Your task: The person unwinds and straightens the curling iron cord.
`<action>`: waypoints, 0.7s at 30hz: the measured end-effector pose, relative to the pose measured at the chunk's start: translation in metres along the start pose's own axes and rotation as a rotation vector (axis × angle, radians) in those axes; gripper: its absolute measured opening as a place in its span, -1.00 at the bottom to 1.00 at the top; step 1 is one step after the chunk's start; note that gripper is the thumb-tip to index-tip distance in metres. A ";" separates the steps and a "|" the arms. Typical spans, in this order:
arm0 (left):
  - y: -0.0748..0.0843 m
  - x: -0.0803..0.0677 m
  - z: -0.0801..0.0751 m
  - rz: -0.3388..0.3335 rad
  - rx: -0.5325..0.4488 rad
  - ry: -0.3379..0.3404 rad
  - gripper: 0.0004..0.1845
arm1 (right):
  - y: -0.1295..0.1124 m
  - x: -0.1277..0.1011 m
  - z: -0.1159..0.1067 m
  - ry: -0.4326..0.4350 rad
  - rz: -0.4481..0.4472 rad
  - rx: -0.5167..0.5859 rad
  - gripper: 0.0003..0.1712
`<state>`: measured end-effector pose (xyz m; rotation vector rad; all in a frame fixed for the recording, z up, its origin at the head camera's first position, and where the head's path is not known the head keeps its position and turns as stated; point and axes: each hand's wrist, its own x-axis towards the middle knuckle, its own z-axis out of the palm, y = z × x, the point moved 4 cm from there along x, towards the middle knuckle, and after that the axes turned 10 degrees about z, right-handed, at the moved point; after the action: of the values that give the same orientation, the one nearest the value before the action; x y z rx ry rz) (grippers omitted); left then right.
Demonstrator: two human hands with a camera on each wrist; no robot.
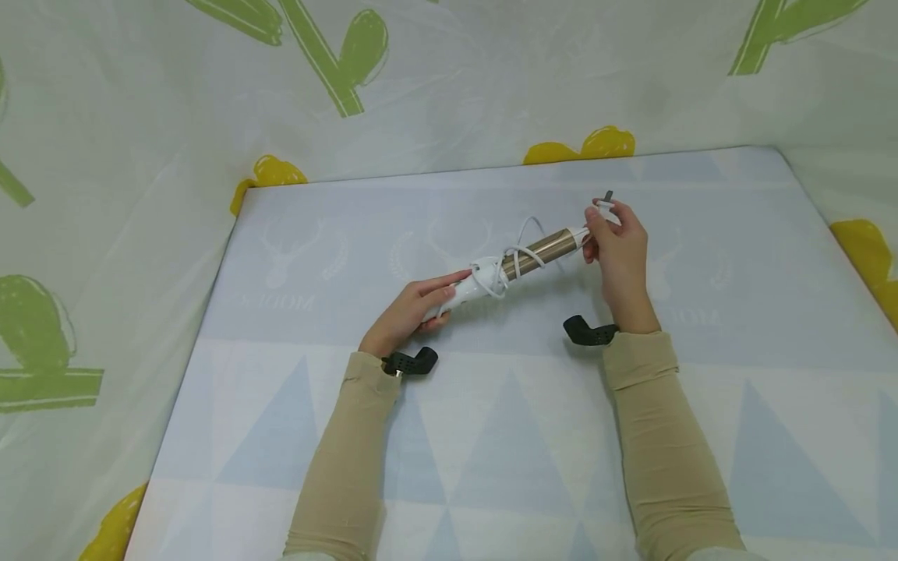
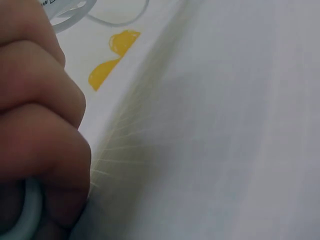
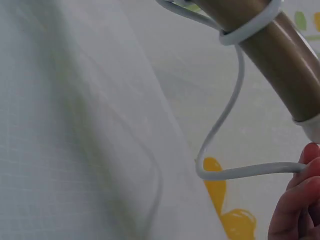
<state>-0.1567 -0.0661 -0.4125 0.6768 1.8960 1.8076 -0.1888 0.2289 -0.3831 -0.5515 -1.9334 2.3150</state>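
Observation:
A curling iron with a white handle and a gold barrel is held slantwise above the table, its tip towards the upper right. My left hand grips the white handle; in the left wrist view its curled fingers hide most of it. A white cord loops round the handle and barrel, and one loose bend hangs beside the barrel in the right wrist view. My right hand, by the barrel's white tip, pinches the cord's plug, prongs pointing up. Its fingers also touch the cord.
The table wears a pale cloth with blue triangles and faint deer prints. Behind and beside it hangs a white sheet with green and yellow plant shapes. A black wrist mount sits at the left cuff, another mount at the right.

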 end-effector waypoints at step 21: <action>-0.021 0.008 0.004 -0.073 0.144 -0.015 -0.61 | -0.033 -0.031 0.032 -0.118 -0.221 -0.154 -0.66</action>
<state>-0.1620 -0.0588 -0.4335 0.6589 2.0283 1.6291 -0.1759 0.1971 -0.3395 -0.2019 -2.1160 2.1204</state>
